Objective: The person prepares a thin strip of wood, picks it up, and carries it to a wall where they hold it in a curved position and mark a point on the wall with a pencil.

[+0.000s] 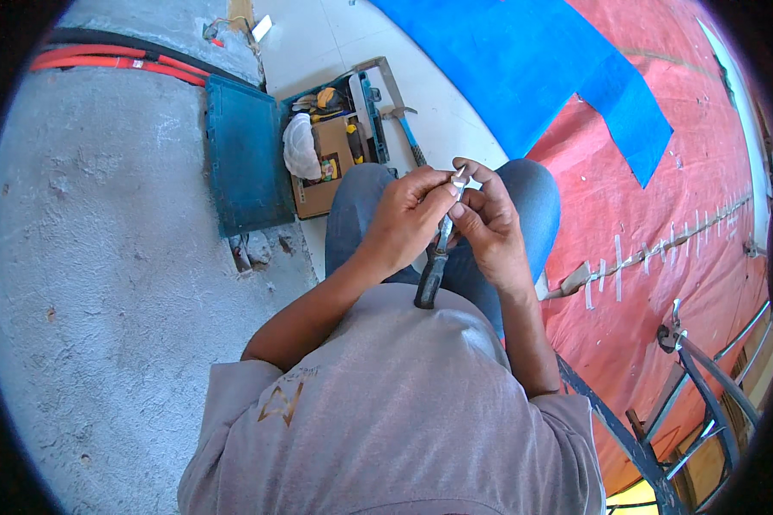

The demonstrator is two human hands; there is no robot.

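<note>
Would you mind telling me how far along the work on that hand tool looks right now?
Done: the toolbox lies open on the floor, the tool taken up. In hand: the left hand and right hand pinch a small silver piece at the tip of the dark-handled tool, its handle propped against the shirt. Left: whether the piece is seated cannot be told; the hammer lies untouched.

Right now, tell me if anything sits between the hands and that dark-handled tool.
Nothing visible does. The left hand and right hand both already touch the tool, fingers meeting around a small pale metal piece at its upper end. Its dark handle rests against the grey shirt.
</note>
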